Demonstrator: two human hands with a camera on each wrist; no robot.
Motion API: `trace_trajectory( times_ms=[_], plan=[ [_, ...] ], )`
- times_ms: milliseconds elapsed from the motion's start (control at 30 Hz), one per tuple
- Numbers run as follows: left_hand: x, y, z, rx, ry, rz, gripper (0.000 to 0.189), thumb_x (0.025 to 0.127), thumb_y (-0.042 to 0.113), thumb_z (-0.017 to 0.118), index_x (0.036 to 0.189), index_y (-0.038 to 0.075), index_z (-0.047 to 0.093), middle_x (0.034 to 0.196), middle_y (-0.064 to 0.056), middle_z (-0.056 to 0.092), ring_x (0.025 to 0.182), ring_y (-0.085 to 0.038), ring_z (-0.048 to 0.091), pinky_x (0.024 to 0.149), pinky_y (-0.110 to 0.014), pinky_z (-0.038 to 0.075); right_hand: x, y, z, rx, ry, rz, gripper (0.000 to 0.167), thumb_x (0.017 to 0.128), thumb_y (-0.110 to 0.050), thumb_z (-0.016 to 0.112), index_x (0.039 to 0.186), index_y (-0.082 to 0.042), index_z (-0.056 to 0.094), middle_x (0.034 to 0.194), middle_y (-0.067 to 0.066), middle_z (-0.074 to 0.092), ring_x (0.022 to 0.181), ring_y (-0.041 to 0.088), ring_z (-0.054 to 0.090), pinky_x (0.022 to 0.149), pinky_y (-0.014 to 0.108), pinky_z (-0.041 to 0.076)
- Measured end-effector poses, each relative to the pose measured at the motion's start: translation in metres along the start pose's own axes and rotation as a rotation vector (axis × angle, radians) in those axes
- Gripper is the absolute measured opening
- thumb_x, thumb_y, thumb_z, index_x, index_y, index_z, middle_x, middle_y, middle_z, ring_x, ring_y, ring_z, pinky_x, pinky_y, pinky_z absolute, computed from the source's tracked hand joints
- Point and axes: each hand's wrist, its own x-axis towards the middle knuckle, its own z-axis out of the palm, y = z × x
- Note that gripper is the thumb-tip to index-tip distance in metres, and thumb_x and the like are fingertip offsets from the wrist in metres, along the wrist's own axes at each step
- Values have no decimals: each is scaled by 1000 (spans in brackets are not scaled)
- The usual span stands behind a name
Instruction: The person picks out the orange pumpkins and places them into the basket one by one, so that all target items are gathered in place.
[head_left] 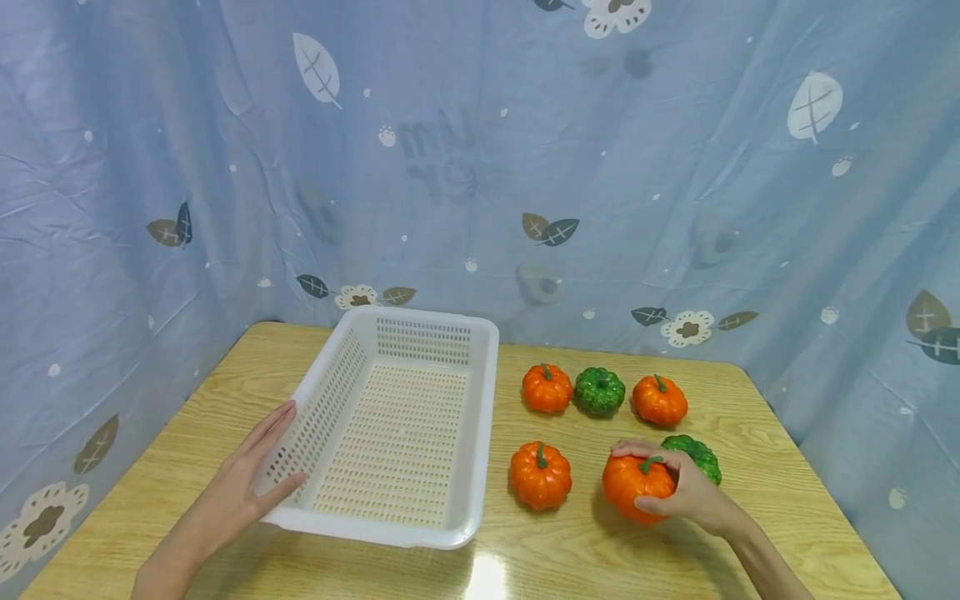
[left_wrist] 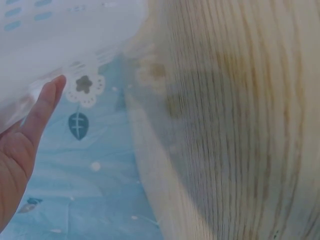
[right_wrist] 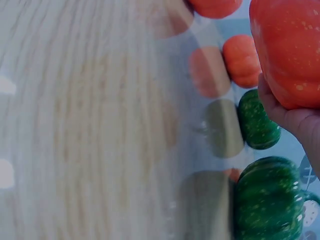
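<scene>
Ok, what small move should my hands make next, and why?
I'd probably carry the large orange pumpkin left, over the white basket: your right hand already grips it, your left hand is at the basket's left side, and the basket's top is open.

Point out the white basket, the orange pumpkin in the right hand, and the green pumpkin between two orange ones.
White basket (head_left: 393,446): head view, bare perforated floor.
Held orange pumpkin (head_left: 632,482): head view, side facing the camera.
Green pumpkin (head_left: 598,394): head view, middle of its ribbed body.
</scene>
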Motion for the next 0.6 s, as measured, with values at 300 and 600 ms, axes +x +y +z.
trace_trajectory(
  times_ms=[300, 600],
  plan=[
    [0, -1, -1, -11, -17, -22, 86, 81, 16, 76, 151, 5, 28, 153, -16, 28, 135, -17, 28, 95, 2, 12, 8, -15, 6, 22, 26, 49, 50, 82, 8, 64, 130, -5, 56, 135, 3, 54, 122, 1, 46, 83, 32, 55],
    [-1, -1, -1, -18, -19, -32, 85, 81, 17, 75, 151, 5, 27, 154, -15, 27, 131, -34, 34, 94, 1, 11, 30, -30, 15, -7, 87, 48, 48, 82, 5, 67, 128, -8, 58, 131, 3, 54, 110, 9, 56, 78, 35, 56]
  ],
)
